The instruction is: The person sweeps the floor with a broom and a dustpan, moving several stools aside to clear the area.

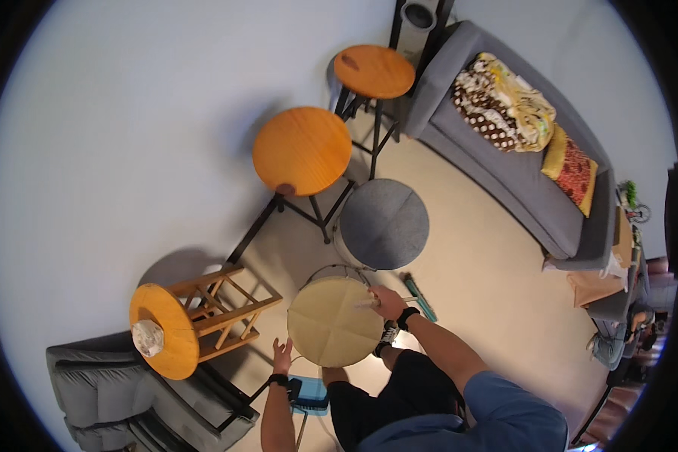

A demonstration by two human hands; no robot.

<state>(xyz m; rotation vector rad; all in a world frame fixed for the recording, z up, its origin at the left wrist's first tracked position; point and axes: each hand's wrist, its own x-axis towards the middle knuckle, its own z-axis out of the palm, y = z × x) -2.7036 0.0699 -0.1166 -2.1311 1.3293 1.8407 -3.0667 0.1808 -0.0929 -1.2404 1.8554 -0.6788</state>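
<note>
My right hand (pixel 388 303) is closed around a pale broom handle (pixel 411 299). Its blurred near end juts left over the round cream seat (pixel 334 322) of a stool. The teal broom head (pixel 422 299) with dark bristles rests on the floor, right of that seat. At the seat's lower left edge is my left hand (pixel 282 357), fingers apart and nothing in it; whether it touches the rim I cannot tell. Below it, between my left forearm and my leg, a blue dustpan (pixel 311 390) lies on the floor, partly hidden.
A grey-topped round stool (pixel 384 224) stands just beyond the cream one. Two orange wooden stools (pixel 302 151) line the wall. A wooden stool (pixel 164 333) bears a crumpled plastic item (pixel 148 338). Grey sofa (pixel 497 152) at right, grey armchair (pixel 107 390) at left; a person (pixel 610 342) sits far right.
</note>
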